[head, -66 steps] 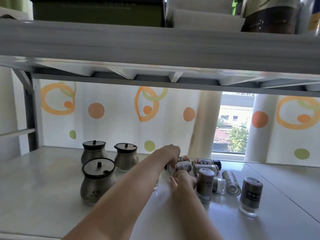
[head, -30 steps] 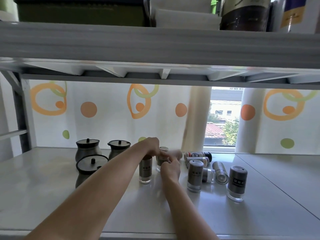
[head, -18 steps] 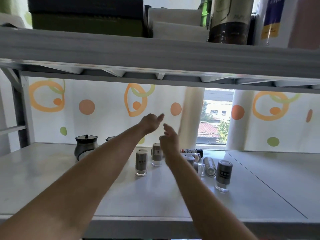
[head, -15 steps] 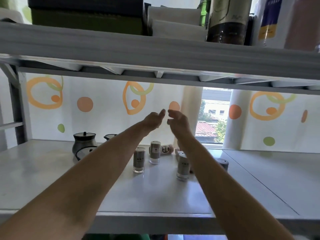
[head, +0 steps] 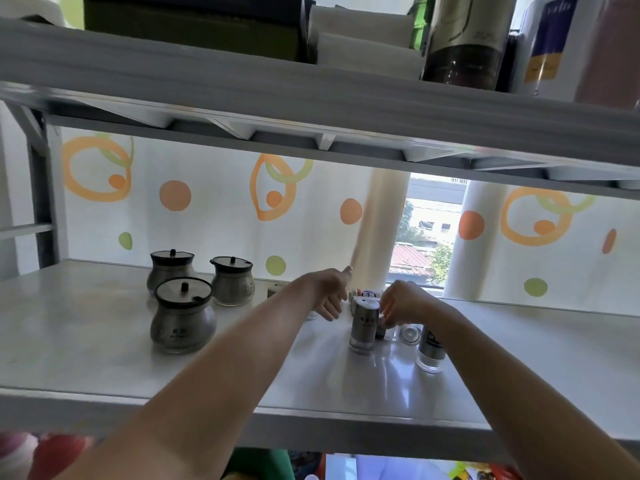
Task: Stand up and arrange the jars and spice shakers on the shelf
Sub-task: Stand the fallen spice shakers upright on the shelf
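Three squat, pot-bellied metal jars point(head: 183, 318) with dark knobbed lids already stand upright at the left of the smooth grey shelf point(head: 86, 358), so we judge the shakers to be the step in hand. Our left hand point(head: 327, 292) hangs open and empty; our right hand point(head: 403, 303) curls over the fallen shakers point(head: 388, 327) behind one upright steel-sleeved, clear-based shaker point(head: 363, 323) (whether it grips any, we cannot tell). Next we must lift a lying cylinder and set it on its base.

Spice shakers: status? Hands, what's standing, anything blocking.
Left hand open, empty. Right hand reaching into shaker cluster, grasp unclear. One shaker upright in front; some lying behind. Three jars upright left, clear.
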`<state>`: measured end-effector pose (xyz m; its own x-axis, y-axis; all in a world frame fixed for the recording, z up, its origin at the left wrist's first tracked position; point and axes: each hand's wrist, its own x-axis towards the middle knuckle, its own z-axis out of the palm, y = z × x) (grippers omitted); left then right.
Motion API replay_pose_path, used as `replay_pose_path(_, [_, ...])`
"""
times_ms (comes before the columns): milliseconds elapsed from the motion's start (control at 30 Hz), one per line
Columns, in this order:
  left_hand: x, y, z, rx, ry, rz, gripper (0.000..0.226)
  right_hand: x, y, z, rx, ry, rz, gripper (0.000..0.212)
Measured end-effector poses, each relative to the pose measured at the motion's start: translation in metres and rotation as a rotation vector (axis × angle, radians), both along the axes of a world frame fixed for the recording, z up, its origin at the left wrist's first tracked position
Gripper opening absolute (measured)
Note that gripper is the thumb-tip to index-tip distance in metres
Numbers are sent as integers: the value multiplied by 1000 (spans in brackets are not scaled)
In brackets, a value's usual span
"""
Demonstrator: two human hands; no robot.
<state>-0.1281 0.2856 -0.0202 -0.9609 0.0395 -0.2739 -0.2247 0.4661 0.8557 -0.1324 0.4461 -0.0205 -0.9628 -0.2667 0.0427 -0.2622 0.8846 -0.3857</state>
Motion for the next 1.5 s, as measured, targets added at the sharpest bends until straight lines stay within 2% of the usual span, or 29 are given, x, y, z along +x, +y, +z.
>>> replay_pose_path(167, [0,3,-11,73,-77,-23,76,-7,-2,-6,92,64,-20,39])
replay_pose_path(300, [-3,3,-16,117,-82,-49,75,-8,-7,-12,144,113,-47,20])
replay_pose_path(700, [-6,-5,-26,240,-62,-56,74,-17,-18,-17,258,126,-44,31])
replay_pose_path(800, [-4,-6,-25,263,-34,-47,68,-20,-19,-17,245,131,-43,22])
replay_pose_path(867, [-3,-6,-20,223,37,-32,62,-25,-17,-16,146,133,-39,17])
replay_pose_path(933, [-3,-7,-12,99,147,-13,56,-29,-15,-17,8,138,-25,9])
replay_pose_path(1033, [-4,-9,-2,-99,274,-46,46,-31,-14,-18,-112,122,18,16])
replay_pose_path(1167, [-2,-7,8,-218,312,-108,44,-32,-15,-17,-214,56,49,22])
replay_pose_path(1333, [-7,-5,9,-390,361,-138,45,-36,-15,-16,-238,20,78,33])
replay_pose_path(1500, [-4,2,13,-461,366,-236,50,-39,-11,-14,-237,7,110,39])
